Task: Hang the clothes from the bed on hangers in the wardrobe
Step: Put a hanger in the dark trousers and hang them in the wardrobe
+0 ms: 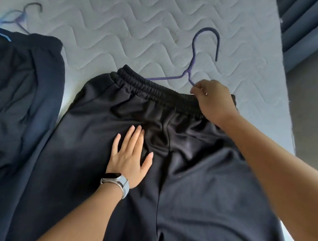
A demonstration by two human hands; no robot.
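Black trousers (188,168) with an elastic waistband lie flat on the quilted mattress (113,24). A purple hanger (194,48) lies above the waistband, its hook pointing away from me and its left arm slipping under the waistband. My right hand (211,101) pinches the hanger's right arm just above the waistband. My left hand (131,156), a watch on its wrist, rests flat with fingers spread on the trousers' middle.
A second dark garment (21,102) lies at the left with a blue hanger (17,18) at its top. Dark blue curtains (305,27) hang at the upper right, beside the mattress edge and grey floor (311,111).
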